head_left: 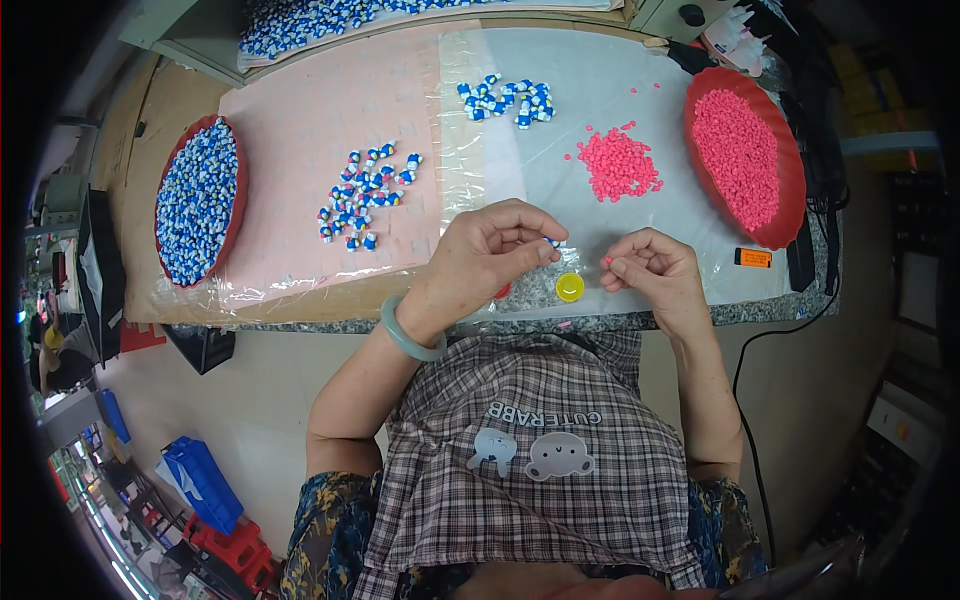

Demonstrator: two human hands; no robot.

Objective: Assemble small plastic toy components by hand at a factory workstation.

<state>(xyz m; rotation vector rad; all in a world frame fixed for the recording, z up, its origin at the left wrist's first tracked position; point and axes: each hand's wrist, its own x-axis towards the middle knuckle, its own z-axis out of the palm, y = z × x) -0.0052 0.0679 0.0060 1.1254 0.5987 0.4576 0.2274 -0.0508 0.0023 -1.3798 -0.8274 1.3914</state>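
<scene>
My left hand (502,245) pinches a small blue-and-white figure (556,243) between thumb and fingertips, mostly covered by them. To its right, my right hand (656,268) is closed on a tiny pink piece (608,261). The two hands are apart, facing each other over the near edge of the table. Between and just below them sits a small round yellow dish (570,288). Part of a red object (503,291) shows beside my left wrist. Beyond my right hand lies a loose pile of pink pieces (618,163).
Blue-and-white figures fill a red oval tray (240,200) at left; pink pieces fill another red tray (792,220) at right. Loose figures form groups at centre-left (368,190) and far centre (507,100). An orange-and-black object (753,258) lies near the right edge. A shelf at the back holds more figures.
</scene>
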